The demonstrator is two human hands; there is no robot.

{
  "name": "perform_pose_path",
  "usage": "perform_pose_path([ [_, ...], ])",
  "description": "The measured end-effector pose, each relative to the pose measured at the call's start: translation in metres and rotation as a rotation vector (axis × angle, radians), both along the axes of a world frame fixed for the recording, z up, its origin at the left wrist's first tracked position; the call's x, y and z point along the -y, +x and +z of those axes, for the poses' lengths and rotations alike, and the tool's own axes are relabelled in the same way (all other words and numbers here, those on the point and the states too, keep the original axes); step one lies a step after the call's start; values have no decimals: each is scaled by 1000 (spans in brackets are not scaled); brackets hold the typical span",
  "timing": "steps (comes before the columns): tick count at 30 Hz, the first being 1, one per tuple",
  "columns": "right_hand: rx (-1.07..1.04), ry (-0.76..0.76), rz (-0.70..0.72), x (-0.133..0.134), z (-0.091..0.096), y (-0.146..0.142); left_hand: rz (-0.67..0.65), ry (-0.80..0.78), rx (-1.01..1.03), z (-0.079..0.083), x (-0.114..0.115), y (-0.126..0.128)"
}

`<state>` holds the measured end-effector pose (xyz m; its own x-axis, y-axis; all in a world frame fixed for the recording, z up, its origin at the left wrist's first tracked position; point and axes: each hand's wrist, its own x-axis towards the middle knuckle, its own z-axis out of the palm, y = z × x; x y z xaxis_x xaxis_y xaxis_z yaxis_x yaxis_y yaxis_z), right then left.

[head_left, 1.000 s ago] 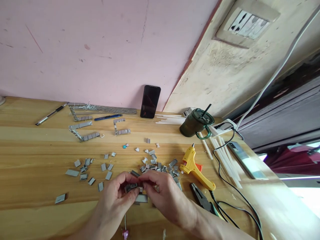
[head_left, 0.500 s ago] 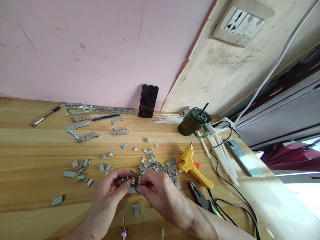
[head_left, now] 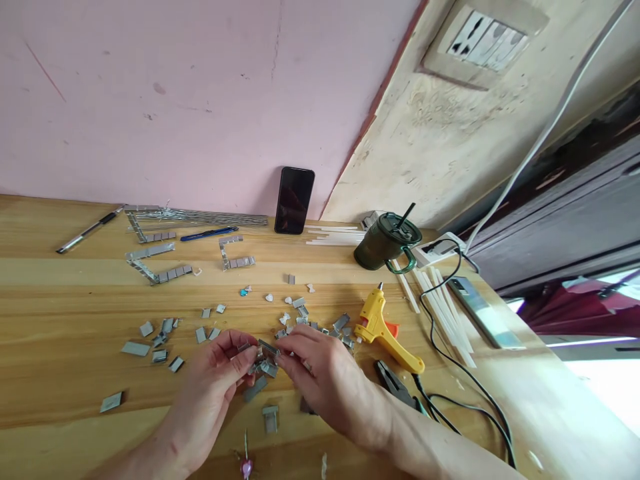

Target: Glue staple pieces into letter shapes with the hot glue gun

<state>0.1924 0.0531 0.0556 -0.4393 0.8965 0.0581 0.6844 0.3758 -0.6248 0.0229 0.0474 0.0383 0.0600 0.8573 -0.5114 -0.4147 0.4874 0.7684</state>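
At the middle front of the table, my left hand (head_left: 215, 377) is closed in a pinch on one end of a small grey metal piece (head_left: 269, 347). My right hand (head_left: 323, 380) pinches its other end, and the fingertips of both hands are nearly together. The fingers partly cover the piece, so its exact shape is unclear. Loose grey metal pieces (head_left: 269, 368) lie just below it, and more spread to the right behind my right hand. A flat grey piece (head_left: 271, 419) rests nearer me, with a pink bead on a pin (head_left: 246, 467) below it.
To the right are a yellow glue gun (head_left: 383, 330), pliers (head_left: 395, 383), black cables, white glue sticks (head_left: 447, 313) and a lidded green mug (head_left: 387, 243). A phone (head_left: 295, 200) leans on the wall. Chained metal pieces (head_left: 175, 273), pens and wires lie at the back left.
Both hands have turned slightly, and my right hand has moved a little left. The piece between the fingers is tilted differently. The whole view has shifted slightly.
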Motion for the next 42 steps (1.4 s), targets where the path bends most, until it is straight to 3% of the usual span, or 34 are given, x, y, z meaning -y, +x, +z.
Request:
perform_pose_path([
  [5,-173,-290,-86,-7,11,-6,-128,106,-135,-8,5,-1],
  [9,-306,-568,-114,-9,6,-4,-186,167,-211,-14,8,-3],
  [12,-351,-651,-104,-9,-1,0,-218,199,-268,-10,9,-1],
  [16,-279,-645,-90,-9,-1,4,-231,225,-330,-7,10,2],
  [23,-190,-591,-20,-8,9,4,-323,203,-244,-24,6,-2],
  [32,-58,-501,53,-9,15,2,-247,145,-206,-12,5,4],
  [38,23,-444,154,-10,10,3,-240,151,-204,-15,6,7],
  [42,60,-435,119,-7,4,0,-261,187,-229,-17,6,7],
])
